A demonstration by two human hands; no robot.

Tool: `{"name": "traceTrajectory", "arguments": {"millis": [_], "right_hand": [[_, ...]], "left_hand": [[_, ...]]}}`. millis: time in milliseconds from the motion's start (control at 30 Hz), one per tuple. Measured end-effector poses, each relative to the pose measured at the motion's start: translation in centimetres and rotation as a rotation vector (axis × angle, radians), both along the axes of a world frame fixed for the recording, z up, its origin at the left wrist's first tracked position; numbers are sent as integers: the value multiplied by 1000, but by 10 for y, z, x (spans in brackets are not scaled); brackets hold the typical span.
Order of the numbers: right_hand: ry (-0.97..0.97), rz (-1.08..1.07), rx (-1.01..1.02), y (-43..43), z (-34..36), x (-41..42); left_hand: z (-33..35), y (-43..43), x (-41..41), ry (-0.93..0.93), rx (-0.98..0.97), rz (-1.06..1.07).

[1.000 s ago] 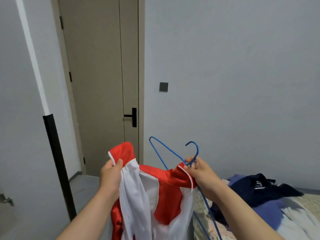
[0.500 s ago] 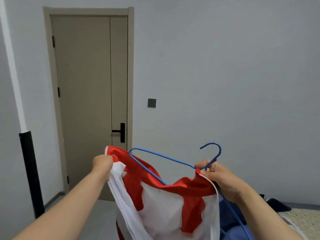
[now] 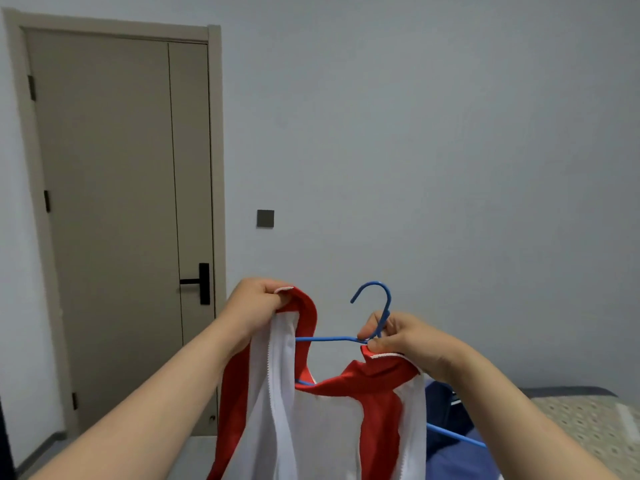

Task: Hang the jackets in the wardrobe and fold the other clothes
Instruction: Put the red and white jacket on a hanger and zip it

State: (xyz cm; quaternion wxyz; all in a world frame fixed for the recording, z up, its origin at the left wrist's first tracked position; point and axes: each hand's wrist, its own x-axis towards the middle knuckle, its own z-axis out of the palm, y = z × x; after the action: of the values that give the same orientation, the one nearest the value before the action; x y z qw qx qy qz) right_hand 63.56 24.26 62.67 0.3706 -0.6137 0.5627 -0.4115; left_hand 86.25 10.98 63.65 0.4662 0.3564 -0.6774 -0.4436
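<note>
A red and white jacket (image 3: pixel 332 420) hangs open in front of me, held up at chest height. My left hand (image 3: pixel 258 301) grips the left side of its red collar, raised highest. My right hand (image 3: pixel 398 339) pinches the right collar edge together with the neck of a blue wire hanger (image 3: pixel 375 308). The hanger's hook points up and left. Its left arm runs inside the jacket's left shoulder, and its right arm sticks out past the jacket at the lower right.
A beige closed door (image 3: pixel 114 216) with a black handle (image 3: pixel 200 282) stands at the left. A dark wall switch (image 3: pixel 265 218) sits beside it. At the lower right lies a bed (image 3: pixel 585 424) with dark blue clothes (image 3: pixel 446 417) on it.
My left hand has lifted the left collar up and to the right, pulling that shoulder over the hanger's arm. The hanger has turned more upright. The view has tilted upward.
</note>
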Motion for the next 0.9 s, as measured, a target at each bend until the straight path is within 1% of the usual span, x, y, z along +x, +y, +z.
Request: {"name": "traceTrajectory", "arguments": {"millis": [67, 133, 233, 267, 333, 400, 533, 633, 700, 767, 833, 900], "right_hand": [[15, 15, -4, -3, 6, 3], [-29, 37, -19, -6, 12, 8], [-72, 55, -4, -8, 20, 18], [-62, 77, 5, -9, 21, 20], [9, 110, 29, -10, 25, 23], [166, 64, 35, -12, 30, 30], [588, -110, -46, -23, 37, 42], [777, -200, -122, -34, 36, 38], [838, -304, -133, -40, 32, 25], [837, -429, -189, -42, 24, 9], [814, -558, -278, -43, 11, -4], [790, -661, -276, -45, -3, -12]], "left_hand": [[-2, 4, 0, -108, -99, -53], [-6, 6, 1, -222, -169, -97], [-14, 0, 0, -499, -359, -97], [-16, -2, 1, -566, -384, -65], [-20, -8, 3, -613, -401, 11], [-21, -11, 5, -640, -410, 94], [-20, -23, 8, -645, -422, 186], [-22, -35, 17, -642, -423, 243], [-23, -46, 28, -601, -384, 302], [-24, -57, 42, -535, -323, 374], [-23, -64, 53, -416, -271, 448], [-20, -66, 60, -293, -232, 501]]}}
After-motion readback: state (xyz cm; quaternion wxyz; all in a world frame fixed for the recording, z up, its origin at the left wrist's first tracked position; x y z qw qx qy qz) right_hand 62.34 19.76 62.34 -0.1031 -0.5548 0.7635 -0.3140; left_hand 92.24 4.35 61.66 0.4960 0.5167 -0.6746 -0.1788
